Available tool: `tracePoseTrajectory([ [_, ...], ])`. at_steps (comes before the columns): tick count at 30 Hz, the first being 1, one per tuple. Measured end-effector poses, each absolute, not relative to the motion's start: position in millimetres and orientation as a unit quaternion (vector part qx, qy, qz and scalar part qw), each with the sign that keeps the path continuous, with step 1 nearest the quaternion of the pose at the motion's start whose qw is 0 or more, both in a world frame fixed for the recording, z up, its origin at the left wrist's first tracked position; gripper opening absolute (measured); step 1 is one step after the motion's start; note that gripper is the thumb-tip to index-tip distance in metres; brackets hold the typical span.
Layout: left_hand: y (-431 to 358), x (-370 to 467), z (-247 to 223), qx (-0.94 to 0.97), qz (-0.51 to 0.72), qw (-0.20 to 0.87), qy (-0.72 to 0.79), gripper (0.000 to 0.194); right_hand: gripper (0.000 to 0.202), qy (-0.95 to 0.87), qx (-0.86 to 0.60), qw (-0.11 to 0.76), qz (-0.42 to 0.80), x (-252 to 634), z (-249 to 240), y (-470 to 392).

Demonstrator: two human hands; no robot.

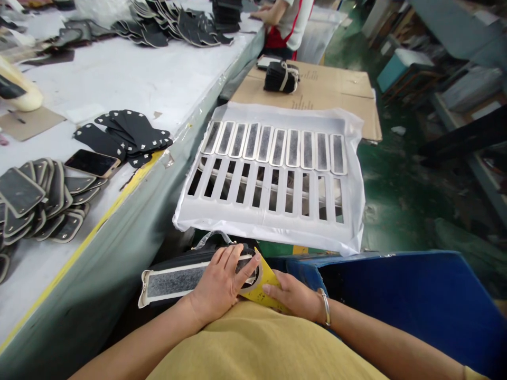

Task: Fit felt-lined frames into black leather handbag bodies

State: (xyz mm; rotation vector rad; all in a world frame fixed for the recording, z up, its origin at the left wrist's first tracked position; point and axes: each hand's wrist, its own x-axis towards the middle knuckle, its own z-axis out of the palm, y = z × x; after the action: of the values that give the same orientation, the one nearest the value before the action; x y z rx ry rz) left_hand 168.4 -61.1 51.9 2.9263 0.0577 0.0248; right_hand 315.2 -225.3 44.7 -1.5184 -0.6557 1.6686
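Observation:
A black bag (174, 307) with a handle (214, 238) lies on its side in front of me. A long grey panel (170, 281) with an off-white border runs along its upward face. My left hand (222, 279) lies over the right part of this panel, fingers stretched flat and thumb apart, pressing on it. At the bag's right end is a yellow curved piece (269, 282) with a round dark opening beside the left thumb. My right hand (295, 295), with a bangle at the wrist, grips the yellow piece, thumb on top. Its other fingers are partly hidden.
Ahead stands a white rack (261, 215) with slots and a row of grey panels (264, 143). Behind it, cardboard (340, 95) carries a tied black bundle (281, 77). The left table (178, 68) holds black pieces and a phone (92, 162). A blue bin (400, 295) is at right; a person (291, 24) stands beyond.

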Motion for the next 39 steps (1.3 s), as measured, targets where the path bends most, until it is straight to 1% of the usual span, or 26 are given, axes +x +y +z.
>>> tracePoseTrajectory([
  [2,-58.3,168.7,52.4,0.991,0.007,0.13,0.017,0.1,0.04,-0.262,-0.59,0.402,0.649,315.4,42.9,-224.8],
  [4,-55.5,169.5,52.4,0.985,0.017,0.169,0.017,0.108,0.044,-0.274,-0.592,0.401,0.643,316.9,42.9,-223.2],
  [6,-53.0,170.8,51.9,0.977,0.031,0.21,0.026,0.108,0.046,-0.292,-0.597,0.382,0.642,319.4,44.3,-220.6],
  [9,-50.9,173.7,50.3,0.97,0.037,0.235,0.045,0.101,0.05,-0.312,-0.585,0.377,0.647,324.0,46.1,-216.2],
  [14,-49.6,178.9,46.7,0.969,0.041,0.239,0.05,0.102,0.051,-0.338,-0.56,0.374,0.658,334.7,48.0,-207.8],
  [17,-48.3,180.2,45.1,0.967,0.043,0.244,0.054,0.099,0.051,-0.356,-0.56,0.345,0.664,341.9,49.5,-199.4],
  [22,-47.9,178.1,44.4,0.966,0.059,0.246,0.057,0.094,0.044,-0.402,-0.575,0.296,0.648,344.3,44.0,-187.1],
  [25,-50.2,174.7,45.2,0.966,0.073,0.239,0.062,0.099,0.04,-0.424,-0.599,0.268,0.625,342.8,43.2,-189.9],
  [28,-54.8,170.9,48.0,0.973,0.076,0.208,0.064,0.108,0.041,-0.381,-0.605,0.238,0.657,346.9,53.5,-207.7],
  [29,-56.8,170.1,49.7,0.977,0.07,0.193,0.066,0.109,0.041,-0.366,-0.61,0.243,0.66,349.2,59.3,-216.3],
  [30,-58.8,169.5,51.9,0.98,0.061,0.176,0.073,0.108,0.04,-0.354,-0.622,0.266,0.645,351.1,65.7,-225.0],
  [31,-60.8,169.3,54.3,0.982,0.05,0.161,0.083,0.106,0.037,-0.342,-0.64,0.306,0.617,352.0,72.3,-232.8],
  [33,-63.9,169.8,59.3,0.984,0.028,0.141,0.109,0.1,0.029,-0.293,-0.656,0.446,0.533,348.4,83.7,-241.4],
  [35,-65.3,170.8,62.9,0.981,0.011,0.143,0.13,0.095,0.025,-0.2,-0.619,0.607,0.457,336.5,90.4,-236.7],
  [36,-65.5,171.1,63.7,0.979,0.005,0.15,0.136,0.093,0.024,-0.154,-0.586,0.671,0.428,328.1,91.5,-229.5],
  [37,-65.4,171.3,63.9,0.978,0.002,0.157,0.139,0.091,0.022,-0.12,-0.552,0.717,0.407,318.9,91.2,-219.7],
  [39,-65.0,170.7,62.7,0.976,0.005,0.165,0.143,0.089,0.021,-0.09,-0.513,0.767,0.375,301.1,87.3,-197.0],
])
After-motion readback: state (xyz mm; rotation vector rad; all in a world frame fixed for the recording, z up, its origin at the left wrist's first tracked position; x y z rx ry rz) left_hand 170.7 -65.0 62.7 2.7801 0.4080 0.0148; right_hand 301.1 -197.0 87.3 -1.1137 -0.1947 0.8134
